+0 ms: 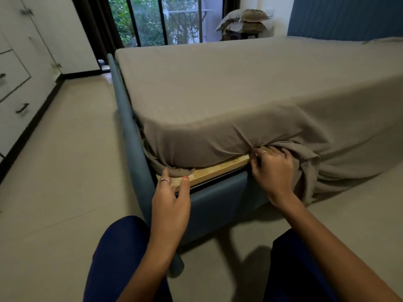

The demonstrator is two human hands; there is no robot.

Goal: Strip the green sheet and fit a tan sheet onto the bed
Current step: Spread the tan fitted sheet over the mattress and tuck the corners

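Note:
A tan sheet (229,88) covers the mattress, smooth on top and pulled down over the near corner. Under that corner a strip of light wooden bed base (220,168) shows above the blue upholstered frame (216,203). My left hand (171,201) hovers by the corner with fingers relaxed, its fingertips at the tucked sheet edge and the wood. My right hand (272,168) has its fingers curled into bunched sheet fabric at the mattress's lower edge. To its right, loose sheet (309,171) hangs down to the floor. No green sheet is in view.
White drawers and cupboards (19,83) line the left wall across a strip of tiled floor (72,171). A stack of pillows (244,21) sits on a stool beyond the bed by the window. A blue headboard (349,16) stands at the far right. My knees are at the bottom.

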